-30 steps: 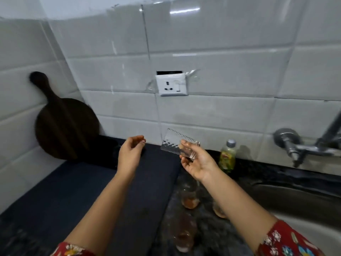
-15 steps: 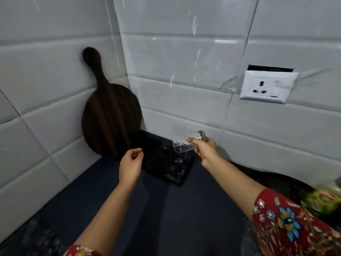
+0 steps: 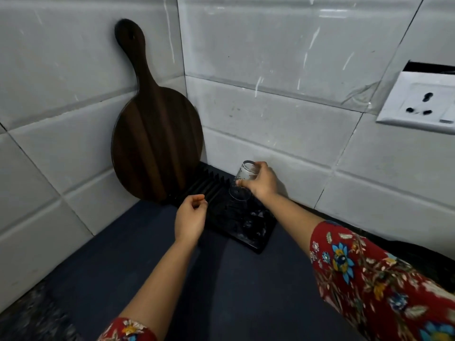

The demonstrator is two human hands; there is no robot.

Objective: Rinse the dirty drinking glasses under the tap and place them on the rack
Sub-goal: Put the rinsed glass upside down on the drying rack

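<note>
In the last sec the R hand [image 3: 262,184] has brought the glass [image 3: 246,172] from mid-air to the rack [image 3: 246,232] in the counter's [image 3: 147,279] back corner, by the board [image 3: 157,143], and turned it mouth-down. Its fingers grip the glass's side; can't tell if the rim touches the rack yet. L hand [image 3: 189,217] is loosely curled and empty at the rack's front-left edge, so prob. only set-down and release remain for this glass.

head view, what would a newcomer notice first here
The right hand holds a clear glass mouth-down over the black rack in the corner. Next to the rack, a dark round wooden board leans against the white tiles. The left hand hangs loosely curled beside the rack, holding nothing.
</note>
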